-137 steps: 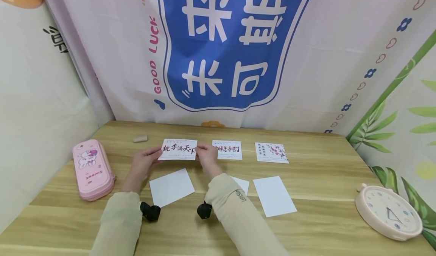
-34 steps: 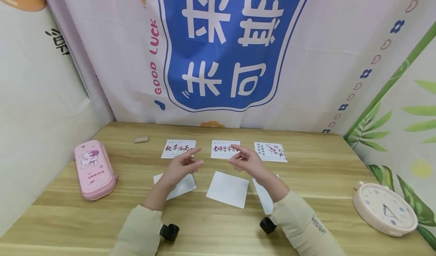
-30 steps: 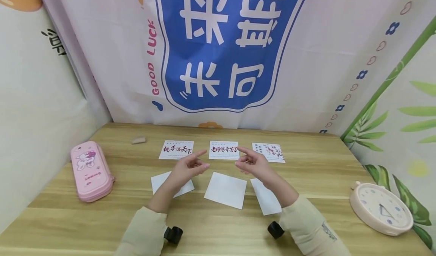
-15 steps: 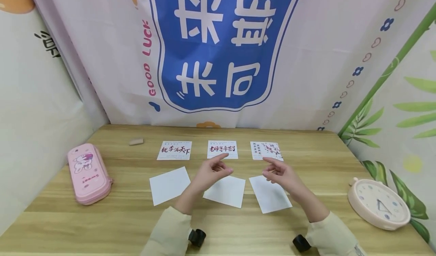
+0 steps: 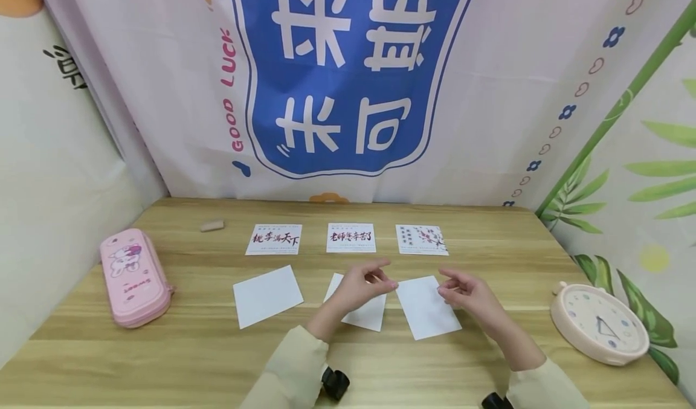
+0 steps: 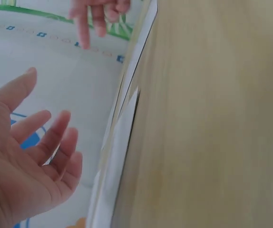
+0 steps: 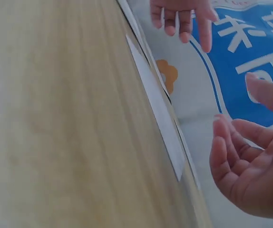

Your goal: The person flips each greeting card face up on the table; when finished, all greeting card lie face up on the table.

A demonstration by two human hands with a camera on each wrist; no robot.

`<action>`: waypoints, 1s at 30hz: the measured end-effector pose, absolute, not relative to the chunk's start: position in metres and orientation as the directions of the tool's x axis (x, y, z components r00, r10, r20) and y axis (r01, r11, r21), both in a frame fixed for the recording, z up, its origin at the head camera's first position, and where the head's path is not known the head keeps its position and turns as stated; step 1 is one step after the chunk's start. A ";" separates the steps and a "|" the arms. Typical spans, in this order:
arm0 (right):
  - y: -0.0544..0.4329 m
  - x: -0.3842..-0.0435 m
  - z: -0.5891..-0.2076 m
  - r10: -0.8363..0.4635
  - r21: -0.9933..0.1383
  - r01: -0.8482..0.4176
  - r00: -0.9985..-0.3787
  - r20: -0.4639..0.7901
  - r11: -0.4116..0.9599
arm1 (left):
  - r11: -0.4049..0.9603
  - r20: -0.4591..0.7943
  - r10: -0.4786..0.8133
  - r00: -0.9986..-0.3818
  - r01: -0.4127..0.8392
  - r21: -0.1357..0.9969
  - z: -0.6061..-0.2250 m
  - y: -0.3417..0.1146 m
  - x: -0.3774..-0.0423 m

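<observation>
Three blank white cards lie in a front row on the wooden table: a left one (image 5: pixel 268 296), a middle one (image 5: pixel 367 317) and a right one (image 5: pixel 428 312). Behind them is a row of printed cards: two with red lettering, the left (image 5: pixel 273 240) and the middle (image 5: pixel 350 238), and one with a blossom branch (image 5: pixel 422 240). My left hand (image 5: pixel 359 289) hovers over the middle blank card, partly covering it, fingertips close to the right blank card's corner. My right hand (image 5: pixel 474 297) is at that card's right edge. Both hands have loosely bent fingers and hold nothing.
A pink pencil case (image 5: pixel 136 279) lies at the table's left side. A small tan block (image 5: pixel 212 225) sits at the back left. On the right stands a round pale clock (image 5: pixel 600 324). A printed cloth hangs behind the table's back edge.
Earlier both hands held the left lettered card; it now lies on the table, released. Since then both hands have moved right and toward the front row, to the right blank card.
</observation>
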State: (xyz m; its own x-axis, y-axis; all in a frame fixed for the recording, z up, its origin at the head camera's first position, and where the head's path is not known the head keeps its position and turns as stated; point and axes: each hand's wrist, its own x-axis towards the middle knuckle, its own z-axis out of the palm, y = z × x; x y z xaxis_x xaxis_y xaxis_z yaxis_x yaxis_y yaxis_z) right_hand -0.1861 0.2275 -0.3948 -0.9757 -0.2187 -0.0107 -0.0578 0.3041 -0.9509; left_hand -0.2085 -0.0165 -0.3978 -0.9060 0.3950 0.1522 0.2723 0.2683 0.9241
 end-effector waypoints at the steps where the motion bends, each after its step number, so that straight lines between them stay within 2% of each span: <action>1: 0.229 -0.187 -0.397 -0.212 -0.948 -0.045 -0.977 -0.023 0.314 | 0.274 0.149 0.411 -0.899 0.278 0.921 -0.400 -0.015 -0.209; 6: 0.236 -0.189 -0.409 -0.226 -0.923 -0.030 -0.972 -0.062 0.383 | 0.363 0.154 0.481 -0.863 0.356 0.861 -0.409 -0.008 -0.209; 14: 0.242 -0.191 -0.417 -0.290 -0.897 -0.068 -0.955 -0.069 0.438 | 0.452 0.213 0.466 -0.859 0.438 0.777 -0.424 0.003 -0.211; 22: 0.241 -0.192 -0.419 -0.349 -0.877 -0.147 -0.937 -0.026 0.458 | 0.638 0.238 0.520 -0.820 0.558 0.531 -0.431 0.003 -0.208; 30: 0.243 -0.193 -0.422 -0.369 -0.731 -0.260 -0.929 0.012 0.630 | 0.644 0.245 0.490 -0.836 0.537 0.544 -0.430 0.003 -0.206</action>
